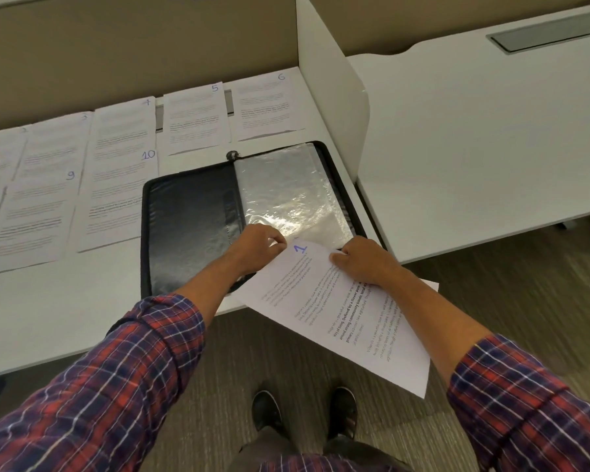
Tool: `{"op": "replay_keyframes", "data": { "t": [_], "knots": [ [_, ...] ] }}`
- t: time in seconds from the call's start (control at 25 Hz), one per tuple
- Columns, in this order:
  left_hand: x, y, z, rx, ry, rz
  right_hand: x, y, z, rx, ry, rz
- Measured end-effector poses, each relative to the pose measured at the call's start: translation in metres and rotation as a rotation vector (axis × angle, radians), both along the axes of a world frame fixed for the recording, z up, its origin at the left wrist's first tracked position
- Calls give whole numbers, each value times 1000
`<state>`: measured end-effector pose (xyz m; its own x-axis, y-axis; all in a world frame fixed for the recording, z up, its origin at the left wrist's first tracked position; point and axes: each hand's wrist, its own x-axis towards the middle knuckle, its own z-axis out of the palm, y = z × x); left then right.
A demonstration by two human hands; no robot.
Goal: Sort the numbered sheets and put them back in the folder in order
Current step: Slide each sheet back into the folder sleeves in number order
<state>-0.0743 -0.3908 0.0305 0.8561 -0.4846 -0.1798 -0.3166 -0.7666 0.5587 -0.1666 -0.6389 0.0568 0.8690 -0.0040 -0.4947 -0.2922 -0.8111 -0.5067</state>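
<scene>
A black zip folder [184, 216] lies open on the white desk [65, 318], its right half showing clear plastic sleeves [286, 189]. My right hand [365, 264] grips the top edge of the sheet numbered 1 [338, 318], which hangs tilted over the desk's front edge at the folder's near right corner. My left hand [259, 241] pinches the near edge of the top plastic sleeve beside that sheet's corner. Other numbered sheets lie flat in rows behind and to the left: sheet 6 [268, 107], sheet 5 [195, 120], sheet 10 [116, 199], sheet 9 [34, 219].
A white divider panel [331, 83] stands right of the folder, with a second white desk [474, 131] beyond it. More sheets run off the left edge of the view. Carpet and my shoes [304, 413] show below the desk edge.
</scene>
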Motion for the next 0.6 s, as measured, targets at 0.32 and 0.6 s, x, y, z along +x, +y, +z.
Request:
{"op": "replay_keyframes", "data": {
  "t": [0.32, 0.6],
  "knots": [
    [5, 8, 6, 41, -48, -64, 1, 2, -4, -215, -50, -199],
    [-5, -8, -2, 207, -130, -145, 0, 10, -18, -268, -173, -290]
  ]
}}
